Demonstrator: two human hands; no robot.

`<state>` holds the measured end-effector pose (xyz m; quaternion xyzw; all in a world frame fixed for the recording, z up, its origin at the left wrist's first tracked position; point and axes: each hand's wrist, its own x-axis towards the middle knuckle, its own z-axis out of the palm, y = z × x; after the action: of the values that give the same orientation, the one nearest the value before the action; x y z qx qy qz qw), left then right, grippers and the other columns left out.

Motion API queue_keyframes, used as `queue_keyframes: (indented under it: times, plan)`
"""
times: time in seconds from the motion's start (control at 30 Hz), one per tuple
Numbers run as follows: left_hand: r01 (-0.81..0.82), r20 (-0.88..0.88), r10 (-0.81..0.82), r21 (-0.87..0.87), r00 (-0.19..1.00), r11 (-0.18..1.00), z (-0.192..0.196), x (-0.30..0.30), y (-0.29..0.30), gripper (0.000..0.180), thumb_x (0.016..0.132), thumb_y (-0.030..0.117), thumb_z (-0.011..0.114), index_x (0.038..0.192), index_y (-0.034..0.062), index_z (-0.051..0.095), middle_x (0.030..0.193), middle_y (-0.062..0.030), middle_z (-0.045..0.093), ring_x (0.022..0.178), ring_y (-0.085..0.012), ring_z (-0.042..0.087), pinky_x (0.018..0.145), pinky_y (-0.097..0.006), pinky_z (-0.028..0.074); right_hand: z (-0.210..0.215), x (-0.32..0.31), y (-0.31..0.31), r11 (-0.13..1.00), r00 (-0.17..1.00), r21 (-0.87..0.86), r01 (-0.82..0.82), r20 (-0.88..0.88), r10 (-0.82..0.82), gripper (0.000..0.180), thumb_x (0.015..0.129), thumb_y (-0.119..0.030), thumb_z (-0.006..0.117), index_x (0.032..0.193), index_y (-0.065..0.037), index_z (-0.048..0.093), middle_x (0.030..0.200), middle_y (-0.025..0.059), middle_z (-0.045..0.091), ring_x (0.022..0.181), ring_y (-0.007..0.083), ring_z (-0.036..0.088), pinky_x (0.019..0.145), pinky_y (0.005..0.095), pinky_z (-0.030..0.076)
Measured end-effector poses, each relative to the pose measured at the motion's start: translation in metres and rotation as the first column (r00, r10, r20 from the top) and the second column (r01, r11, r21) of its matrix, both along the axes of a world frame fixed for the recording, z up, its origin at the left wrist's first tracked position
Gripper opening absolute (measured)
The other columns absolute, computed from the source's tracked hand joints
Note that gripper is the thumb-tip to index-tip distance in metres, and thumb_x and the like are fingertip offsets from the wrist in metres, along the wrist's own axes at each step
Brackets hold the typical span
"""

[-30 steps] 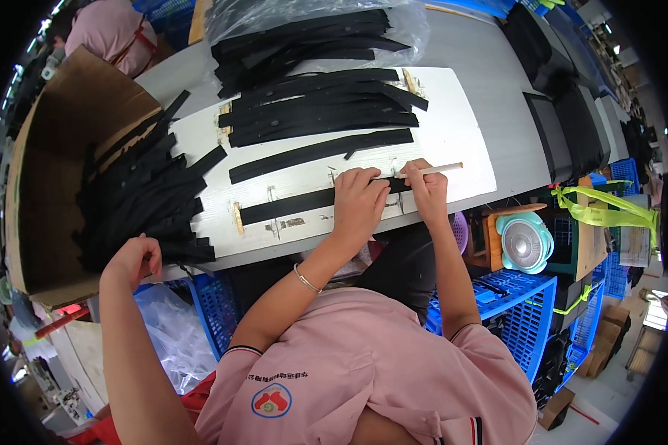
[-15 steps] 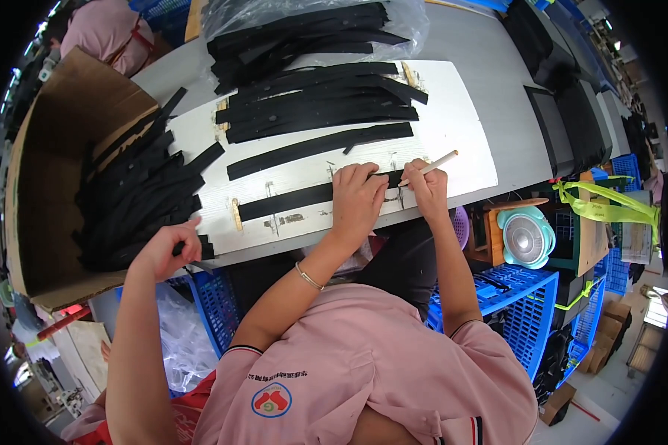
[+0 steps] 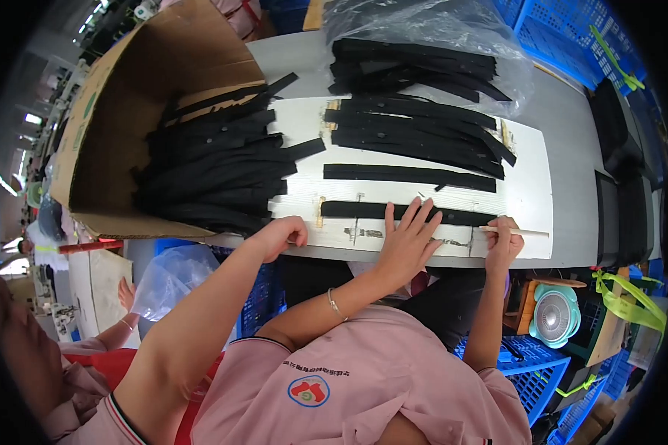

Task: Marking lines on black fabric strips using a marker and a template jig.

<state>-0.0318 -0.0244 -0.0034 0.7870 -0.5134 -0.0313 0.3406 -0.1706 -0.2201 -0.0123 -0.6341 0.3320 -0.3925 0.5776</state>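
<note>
My left hand [image 3: 410, 241] lies spread on a long black fabric strip [image 3: 356, 210], pressing it on a white board [image 3: 523, 185]. In my right hand [image 3: 503, 243] is a pale pencil [image 3: 533, 233], gripped at the strip's right end. Its blunt end points right; the tip is hidden by my fingers. Dark marks and pencil lines show on the board along the strip's near side. Beyond it lies another single black strip [image 3: 416, 176], and past that a stack of black strips [image 3: 416, 133].
At left a cardboard box [image 3: 96, 159] lies open, black strips [image 3: 215, 170] spilling out. A co-worker's hand [image 3: 283, 236] hovers at the table edge beside them. More strips [image 3: 408, 70] rest on clear plastic [image 3: 430, 22] at the back. Black padded pieces [image 3: 622, 137] stand right; a fan [image 3: 555, 315] sits below.
The view has swung left. My left hand's fingers have spread wider on the strip. The pencil has tipped from slanting upward to nearly level, still in my right hand.
</note>
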Motion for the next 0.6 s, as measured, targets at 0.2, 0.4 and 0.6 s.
queue_keyframes:
  times: [0.2,0.4,0.6]
  plan:
    - [0.011,0.033,-0.009,-0.057,0.999,0.998,-0.01,0.072,-0.06,0.051,0.097,0.028,0.065,0.139,0.0026,0.057,0.154,-0.0203,0.044,0.148,-0.0369,0.035,0.119,-0.069,0.011,-0.003,0.005,0.001,0.996,0.996,-0.009,0.093,0.012,-0.093,0.03,0.104,-0.018,0.058,0.082,0.0,0.068,0.068,0.0014,0.059,0.05,0.0027,0.04,0.046,0.0195,0.029]
    - [-0.163,0.062,0.172,-0.139,0.983,0.977,0.001,0.116,-0.024,0.045,0.09,0.001,0.061,0.135,0.0047,0.06,0.149,-0.0197,0.049,0.147,-0.0368,0.036,0.122,-0.059,0.02,-0.001,0.007,0.0,0.997,0.997,-0.027,0.074,-0.003,-0.074,0.031,0.104,-0.02,0.058,0.083,0.0,0.068,0.067,0.0009,0.059,0.051,0.0031,0.041,0.047,0.0197,0.03]
    - [-0.544,0.361,0.547,-0.12,0.755,0.83,0.003,0.185,0.044,0.045,0.08,-0.009,0.059,0.124,-0.0007,0.065,0.134,-0.0177,0.06,0.14,-0.0359,0.045,0.123,-0.058,0.018,0.004,0.003,0.001,0.998,0.997,-0.004,0.069,-0.025,-0.069,0.031,0.105,-0.02,0.058,0.083,0.0,0.069,0.068,0.0001,0.058,0.052,0.0026,0.042,0.048,0.0196,0.03]
